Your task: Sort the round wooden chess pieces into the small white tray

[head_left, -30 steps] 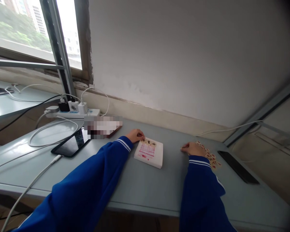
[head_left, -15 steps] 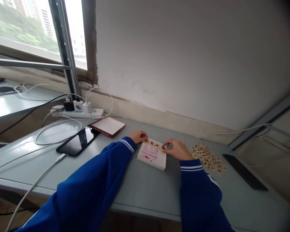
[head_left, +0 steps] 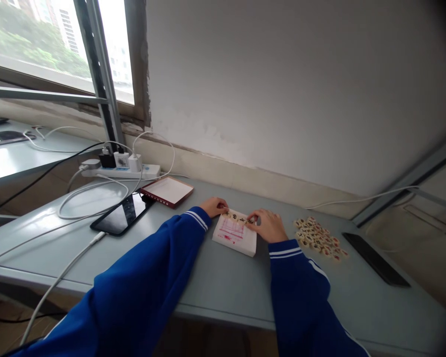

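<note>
A white box with red printing lies flat on the desk. A row of round xiangqi pieces, pale with dark characters, runs along its far edge. My left hand is at the row's left end, fingers curled and tips against the leftmost piece. At the right end, my right hand has thumb and forefinger closed about the last piece, which the fingers partly cover. To the right, a heap of loose xiangqi pieces with dark and red characters is spread on the desk.
A dark red box lid lies at the back left beside a phone with a charging cable. Behind them is a white power strip with chargers. A black slab-like object lies at the right. The wall borders the desk's far side.
My right hand has shifted slightly left and up along the row, its fingers now covering more of the right end. My left hand stays at the left end. The view has tilted slightly.
</note>
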`<move>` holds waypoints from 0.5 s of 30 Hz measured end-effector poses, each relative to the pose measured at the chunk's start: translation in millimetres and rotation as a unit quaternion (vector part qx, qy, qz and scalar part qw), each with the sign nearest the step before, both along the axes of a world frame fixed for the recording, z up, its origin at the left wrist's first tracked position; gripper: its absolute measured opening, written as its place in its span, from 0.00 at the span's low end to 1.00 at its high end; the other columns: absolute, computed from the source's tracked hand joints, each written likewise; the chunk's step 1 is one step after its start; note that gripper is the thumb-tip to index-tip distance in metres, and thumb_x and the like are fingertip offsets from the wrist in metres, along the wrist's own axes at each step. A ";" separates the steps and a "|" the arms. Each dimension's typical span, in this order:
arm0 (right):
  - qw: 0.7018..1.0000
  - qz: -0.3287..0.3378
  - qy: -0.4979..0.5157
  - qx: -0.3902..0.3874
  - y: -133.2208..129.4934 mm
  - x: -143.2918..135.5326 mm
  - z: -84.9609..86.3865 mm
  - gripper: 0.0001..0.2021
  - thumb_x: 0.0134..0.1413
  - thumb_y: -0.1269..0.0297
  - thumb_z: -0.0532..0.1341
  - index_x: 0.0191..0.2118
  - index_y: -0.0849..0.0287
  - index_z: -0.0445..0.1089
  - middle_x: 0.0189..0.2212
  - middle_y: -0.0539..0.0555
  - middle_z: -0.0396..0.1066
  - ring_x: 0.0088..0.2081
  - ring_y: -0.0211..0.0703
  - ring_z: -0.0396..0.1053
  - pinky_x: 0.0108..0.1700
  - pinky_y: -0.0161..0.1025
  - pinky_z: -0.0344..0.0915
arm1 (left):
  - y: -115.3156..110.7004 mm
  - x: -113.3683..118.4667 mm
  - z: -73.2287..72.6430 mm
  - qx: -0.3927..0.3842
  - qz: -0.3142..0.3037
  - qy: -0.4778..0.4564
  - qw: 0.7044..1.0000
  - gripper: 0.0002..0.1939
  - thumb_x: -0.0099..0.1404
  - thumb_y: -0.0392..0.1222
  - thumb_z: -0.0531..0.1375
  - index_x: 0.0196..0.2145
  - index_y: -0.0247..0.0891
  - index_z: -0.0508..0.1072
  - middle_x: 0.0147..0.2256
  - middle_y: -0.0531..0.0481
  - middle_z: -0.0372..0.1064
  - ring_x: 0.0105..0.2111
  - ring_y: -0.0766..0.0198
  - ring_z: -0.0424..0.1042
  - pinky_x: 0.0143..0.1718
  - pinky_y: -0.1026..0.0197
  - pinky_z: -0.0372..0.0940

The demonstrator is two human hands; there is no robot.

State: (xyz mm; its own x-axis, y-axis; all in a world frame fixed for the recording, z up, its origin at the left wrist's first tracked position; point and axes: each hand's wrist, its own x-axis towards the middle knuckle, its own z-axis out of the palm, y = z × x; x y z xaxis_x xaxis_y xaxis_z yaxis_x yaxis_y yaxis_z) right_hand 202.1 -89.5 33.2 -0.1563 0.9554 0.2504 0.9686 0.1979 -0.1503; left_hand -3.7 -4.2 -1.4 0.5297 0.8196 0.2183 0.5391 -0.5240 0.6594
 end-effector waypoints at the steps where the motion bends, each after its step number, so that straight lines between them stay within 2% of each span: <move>1: 1.000 0.000 0.001 0.001 0.1 -0.2 -0.1 0.07 0.43 0.58 0.60 0.31 0.52 0.69 0.30 0.47 0.67 0.37 0.40 0.62 0.36 0.37 0.47 | 0.2 -0.1 -0.4 0.000 -0.001 -0.001 1.000 0.14 0.55 0.45 0.55 0.31 0.32 0.74 0.20 0.53 0.65 0.21 0.69 0.60 0.25 0.67 0.54; 6: 1.000 0.007 0.006 -0.003 0.2 -1.2 -0.6 0.06 0.43 0.60 0.60 0.31 0.52 0.69 0.29 0.47 0.67 0.36 0.40 0.62 0.34 0.36 0.46 | 1.2 -0.2 -1.7 -0.005 -0.002 -0.001 1.000 0.13 0.55 0.45 0.55 0.31 0.32 0.74 0.20 0.52 0.65 0.22 0.69 0.61 0.25 0.67 0.54; 11: 1.000 0.018 0.018 0.019 2.4 -6.9 -4.1 0.10 0.40 0.56 0.61 0.31 0.53 0.67 0.29 0.48 0.66 0.35 0.40 0.62 0.35 0.36 0.46 | 2.3 0.5 -2.8 0.004 -0.003 -0.002 1.000 0.13 0.55 0.44 0.55 0.30 0.32 0.74 0.19 0.53 0.64 0.21 0.70 0.60 0.25 0.67 0.54; 15: 0.999 0.019 -0.003 0.042 5.3 -10.4 -8.7 0.07 0.42 0.59 0.61 0.29 0.55 0.67 0.28 0.49 0.66 0.35 0.40 0.61 0.35 0.36 0.45 | 2.0 0.7 -2.7 0.004 -0.003 0.005 1.000 0.13 0.55 0.43 0.54 0.31 0.32 0.74 0.19 0.54 0.63 0.21 0.70 0.59 0.24 0.67 0.53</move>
State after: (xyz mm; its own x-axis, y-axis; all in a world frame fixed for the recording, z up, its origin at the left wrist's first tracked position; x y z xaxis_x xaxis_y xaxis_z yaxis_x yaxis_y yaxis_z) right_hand 191.7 -84.2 24.5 -0.1941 0.9241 0.3291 0.9611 0.2463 -0.1248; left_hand -2.9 -2.2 -4.1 0.5370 0.8146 0.2194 0.5423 -0.5326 0.6498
